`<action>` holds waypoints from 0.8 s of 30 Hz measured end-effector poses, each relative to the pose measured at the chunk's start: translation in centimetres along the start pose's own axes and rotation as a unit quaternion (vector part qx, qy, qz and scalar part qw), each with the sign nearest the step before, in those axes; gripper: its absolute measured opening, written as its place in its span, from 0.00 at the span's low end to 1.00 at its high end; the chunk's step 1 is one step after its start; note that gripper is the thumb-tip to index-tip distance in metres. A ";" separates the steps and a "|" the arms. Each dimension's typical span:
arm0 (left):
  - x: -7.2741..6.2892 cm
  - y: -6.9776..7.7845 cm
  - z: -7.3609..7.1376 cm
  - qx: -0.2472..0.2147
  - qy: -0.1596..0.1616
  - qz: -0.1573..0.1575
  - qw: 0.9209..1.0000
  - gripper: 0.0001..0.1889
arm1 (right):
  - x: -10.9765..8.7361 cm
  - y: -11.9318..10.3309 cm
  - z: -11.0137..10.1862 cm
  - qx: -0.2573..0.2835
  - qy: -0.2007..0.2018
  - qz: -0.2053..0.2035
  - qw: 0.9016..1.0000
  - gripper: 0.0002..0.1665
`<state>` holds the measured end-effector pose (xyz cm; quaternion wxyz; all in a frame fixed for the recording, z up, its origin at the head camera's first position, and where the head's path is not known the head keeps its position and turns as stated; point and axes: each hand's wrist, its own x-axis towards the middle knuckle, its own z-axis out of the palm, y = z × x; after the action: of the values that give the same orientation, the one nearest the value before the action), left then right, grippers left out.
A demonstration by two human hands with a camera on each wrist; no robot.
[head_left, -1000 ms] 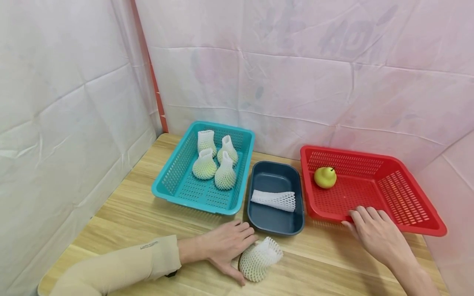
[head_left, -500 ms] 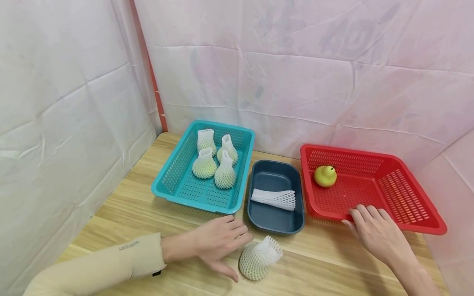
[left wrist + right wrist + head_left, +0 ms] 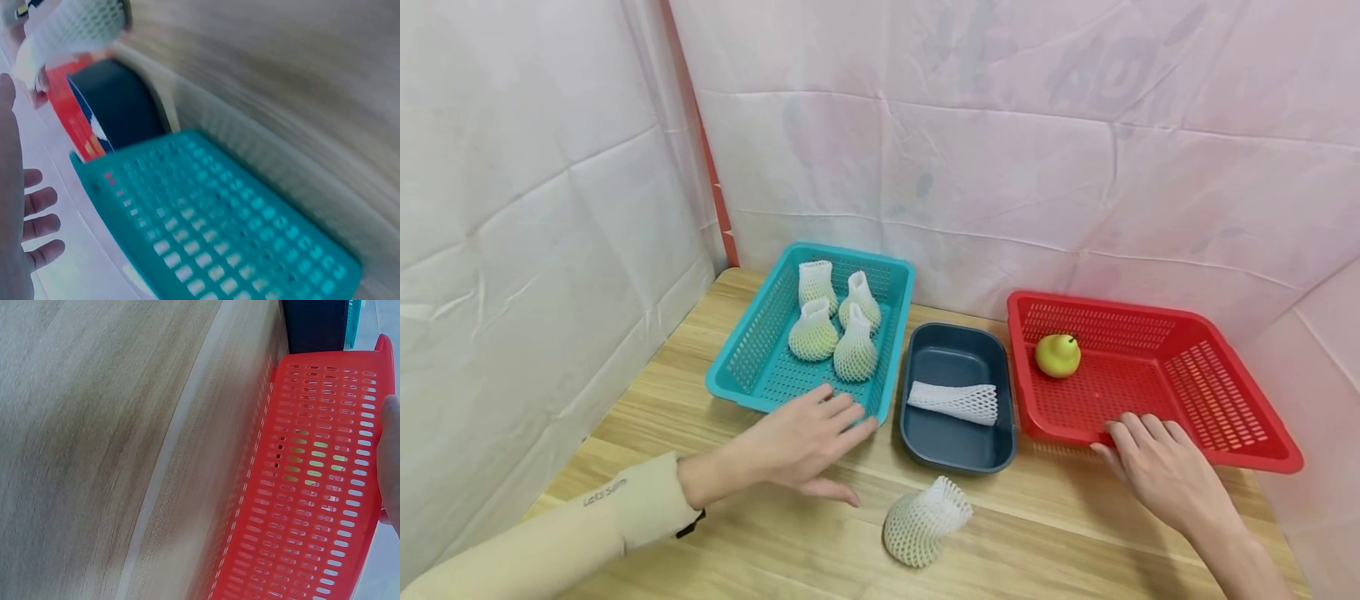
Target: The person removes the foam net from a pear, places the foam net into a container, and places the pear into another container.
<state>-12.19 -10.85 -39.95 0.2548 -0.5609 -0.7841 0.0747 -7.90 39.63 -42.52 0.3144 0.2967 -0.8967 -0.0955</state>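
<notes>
Your left hand [image 3: 797, 440], fingers spread, holding nothing, is nearer the netted pears [image 3: 855, 357], which sit just beyond those fingers in the turquoise basket [image 3: 763, 323], net mouths upward. Your right hand [image 3: 1165, 479] grips the red basket [image 3: 1131, 385].

Dark lettering [image 3: 604, 492] is running along the beige left sleeve [image 3: 527, 546], close to the cuff [image 3: 662, 500]: "Let's" is coming through, with a second word starting in S (the rest is blurring). Pale letter-like shapes [image 3: 1093, 73] are showing faintly high on the pinkish back cloth [image 3: 1000, 167], looking too washed out for reading.
</notes>
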 end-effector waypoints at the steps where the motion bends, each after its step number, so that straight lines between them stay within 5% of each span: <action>1: -0.2 -0.3 0.0 0.002 -0.002 -0.005 1.000 0.49 | 0.0 0.0 0.0 0.001 0.001 0.000 1.000 0.37; 14: -2.9 -3.7 1.7 0.053 -0.026 -0.055 0.997 0.38 | 0.1 0.0 0.0 0.002 0.006 0.002 1.000 0.38; 24: -4.2 -4.3 3.2 0.052 -0.038 -0.066 0.996 0.32 | 0.1 0.1 0.0 0.003 0.011 0.000 1.000 0.38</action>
<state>-16.31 -15.69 -42.25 0.2583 -0.4909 -0.8234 0.1195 -8.03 39.66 -42.42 0.3233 0.2985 -0.8935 -0.0895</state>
